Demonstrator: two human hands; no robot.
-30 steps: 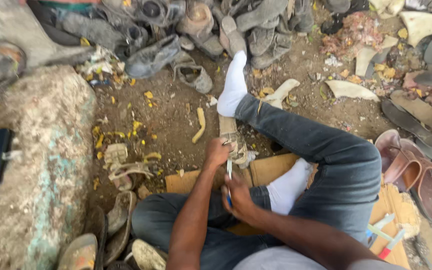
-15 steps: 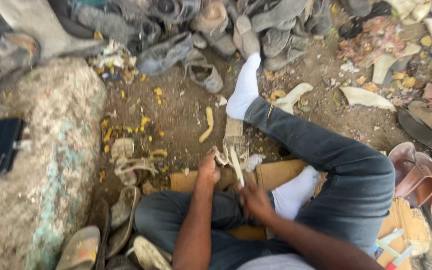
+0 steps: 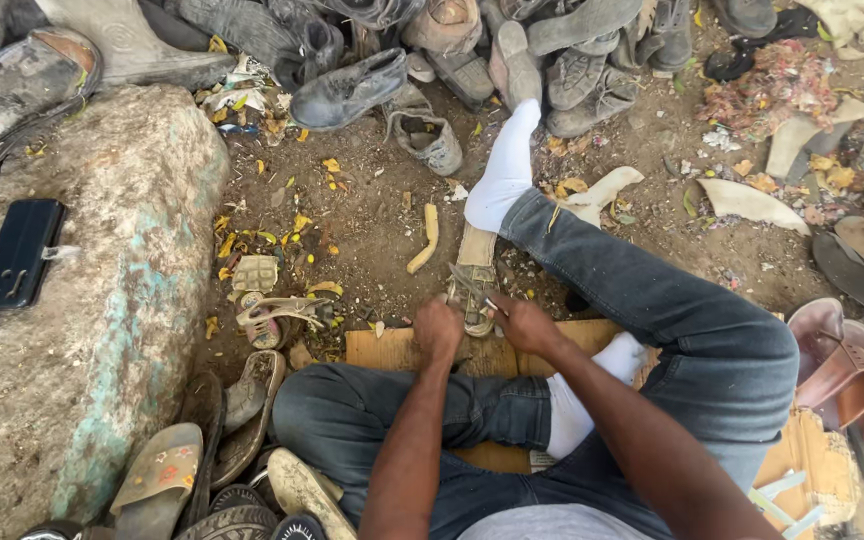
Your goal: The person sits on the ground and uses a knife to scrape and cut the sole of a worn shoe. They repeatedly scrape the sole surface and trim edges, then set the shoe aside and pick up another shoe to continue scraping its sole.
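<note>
The person sits on the dirt with legs in jeans (image 3: 712, 340) and white socks, both hands meeting at the centre of the view over a worn sandal (image 3: 472, 280) that lies on the ground just beyond a sheet of cardboard (image 3: 387, 350). The left hand (image 3: 439, 330) is curled into a loose fist, pressing on the near end of the sandal at its 7 o'clock side. The right hand (image 3: 525, 322), at the sandal's 4 o'clock, pinches a thin tool (image 3: 492, 303) between closed fingers, its tip touching the sandal's straps; what kind of tool it is cannot be made out. One sock (image 3: 502, 170) stretches out past the sandal towards 12 o'clock, its heel just beside the sandal's far end. A yellowish curved strip (image 3: 424, 240) lies on the dirt at the sandal's 10 o'clock, near but apart. A big stone (image 3: 82, 300) fills the 9 o'clock side, with a dark case (image 3: 20, 252) resting on it. A heap of old shoes (image 3: 372, 80) spans the top from 11 to 1 o'clock, and brown sandals (image 3: 852, 390) lie at 3 o'clock.
</note>
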